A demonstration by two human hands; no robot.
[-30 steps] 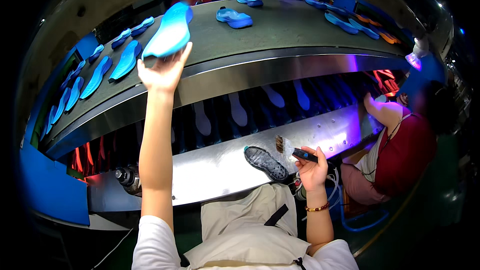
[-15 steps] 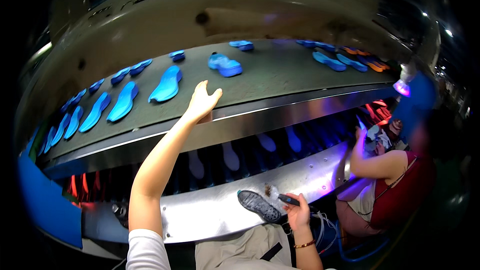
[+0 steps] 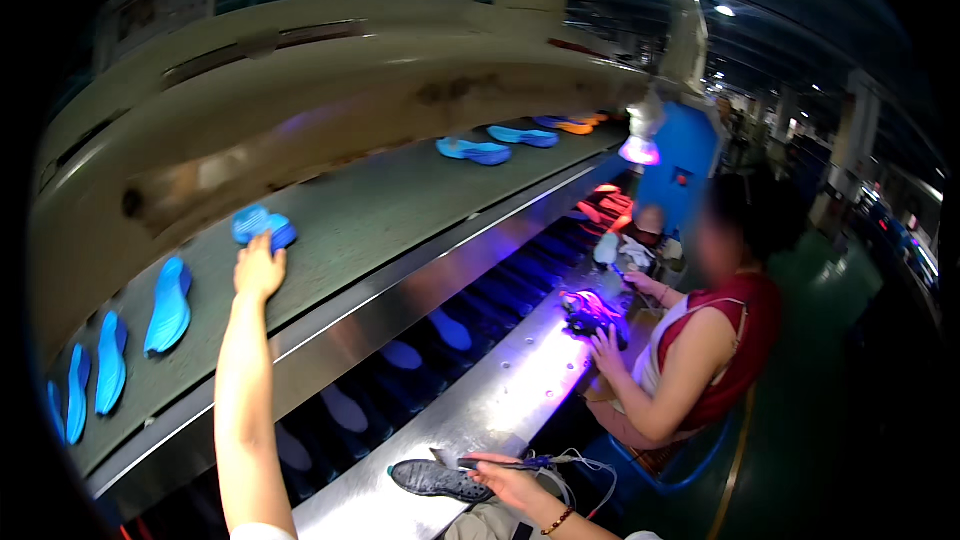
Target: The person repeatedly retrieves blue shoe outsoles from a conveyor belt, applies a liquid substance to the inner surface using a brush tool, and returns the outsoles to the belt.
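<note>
My left hand (image 3: 258,270) reaches up onto the dark conveyor belt (image 3: 370,215). Its fingers close on the near edge of a blue shoe sole (image 3: 262,224), which appears to be a stacked pair. In my right hand (image 3: 512,485), low in the view, is a brush (image 3: 470,462) with a dark handle; its tip is blurred. Right beside that hand, a dark grey speckled shoe sole (image 3: 430,478) lies on the metal ledge (image 3: 370,510). Several more blue soles (image 3: 168,306) lie along the belt to the left.
Farther right on the belt lie blue soles (image 3: 522,136) and orange ones. A lower shelf (image 3: 345,408) under the belt holds pale soles. A co-worker (image 3: 690,360) sits at the ledge on the right, under a purple-lit lamp (image 3: 640,145). A long hood (image 3: 330,80) overhangs the belt.
My left hand has moved from the belt's near edge to the blue sole and taken hold of it. The view has swung right. The co-worker's hands are now over a purple-lit item.
</note>
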